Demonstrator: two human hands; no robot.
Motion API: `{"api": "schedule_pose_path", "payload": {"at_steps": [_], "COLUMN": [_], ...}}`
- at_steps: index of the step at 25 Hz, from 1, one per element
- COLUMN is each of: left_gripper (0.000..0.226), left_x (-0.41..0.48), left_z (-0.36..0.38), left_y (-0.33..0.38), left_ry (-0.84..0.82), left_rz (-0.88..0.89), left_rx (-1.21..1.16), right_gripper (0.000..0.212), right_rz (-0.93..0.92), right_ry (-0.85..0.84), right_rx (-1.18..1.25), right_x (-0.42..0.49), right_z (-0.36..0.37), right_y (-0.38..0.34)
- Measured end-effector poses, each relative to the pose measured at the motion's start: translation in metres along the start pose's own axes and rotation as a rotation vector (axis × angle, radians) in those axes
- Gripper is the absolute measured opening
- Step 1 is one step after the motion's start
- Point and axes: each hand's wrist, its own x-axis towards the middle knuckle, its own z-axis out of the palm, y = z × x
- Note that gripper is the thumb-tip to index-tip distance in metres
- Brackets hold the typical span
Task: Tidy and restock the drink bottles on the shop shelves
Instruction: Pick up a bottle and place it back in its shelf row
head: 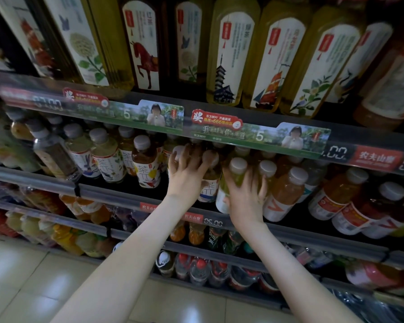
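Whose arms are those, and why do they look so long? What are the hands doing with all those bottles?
Those are a person's own arms, not a robot's. The camera sits on the person's head and looks down, so you see what they see, stretched a bit by the wide lens. In front are shop shelves full of drink bottles, with price strips along the edges. The left hand curls its fingers over an amber tea bottle on the middle shelf. Beside it, the right hand grips a yellow-green bottle with a grey cap.
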Motion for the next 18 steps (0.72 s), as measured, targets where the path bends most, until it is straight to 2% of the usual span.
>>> {"api": "schedule_pose_path", "payload": {"at_steps": [6,10,12,14,15,16,18], "left_gripper": [0.105,0.103,0.09,0.074,0.072,0.075,0.093], "left_x": [0.006,0.005,-0.004,-0.019,-0.026,-0.03,-0.031], "left_z": [0.011,0.015,0.019,0.025,0.027,0.029,0.032], "left_y": [-0.014,-0.016,-0.015,-0.015,-0.016,-0.018,-0.025], "left_ry": [0.021,0.032,0.08,0.157,0.182,0.189,0.103], "left_rz": [0.081,0.088,0.096,-0.013,-0.107,-0.21,-0.34], "left_rx": [-0.029,-0.098,-0.073,-0.09,-0.174,-0.297,-0.492], "right_gripper": [0.095,0.092,0.093,0.096,0.097,0.098,0.104], "right_rz": [-0.021,-0.024,-0.024,-0.022,-0.031,-0.049,-0.084], "right_ry": [0.008,0.025,0.018,0.0,-0.01,-0.017,-0.031], "right_rx": [-0.012,-0.036,-0.034,-0.02,-0.009,-0.001,-0.013], "right_x": [-0.004,-0.002,-0.002,-0.005,-0.007,-0.008,-0.01], "right_z": [-0.006,-0.008,-0.006,-0.004,-0.002,0.0,0.003], "right_y": [0.002,0.005,0.005,0.004,0.005,0.008,0.013]}}
